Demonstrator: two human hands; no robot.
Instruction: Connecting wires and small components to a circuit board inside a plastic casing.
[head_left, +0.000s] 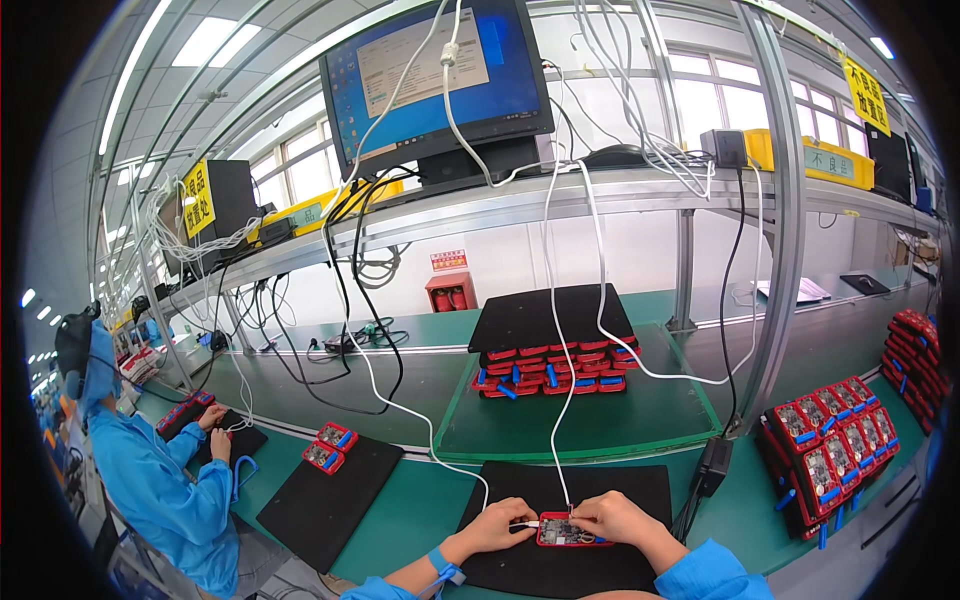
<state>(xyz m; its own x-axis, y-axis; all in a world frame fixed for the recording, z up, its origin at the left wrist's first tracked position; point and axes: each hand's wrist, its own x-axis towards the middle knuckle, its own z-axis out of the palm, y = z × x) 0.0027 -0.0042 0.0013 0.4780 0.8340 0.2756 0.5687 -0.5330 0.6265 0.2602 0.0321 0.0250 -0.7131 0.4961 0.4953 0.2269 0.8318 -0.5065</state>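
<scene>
Where hands (495,527) meet: red rect. board (566,531).

One view only: a head-worn fisheye camera looks forward and down over the green worktop (420,510), near the hands at the lower edge, reaching up to the monitor (435,80) and ceiling; straight edges bow at the rim.

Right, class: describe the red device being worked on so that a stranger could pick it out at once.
Start at the black mat at the near table edge, below the monitor. The red device lies there between the left hand and right hand. Unlike the stacked red units, it lies alone with white cables plugged in.
</scene>
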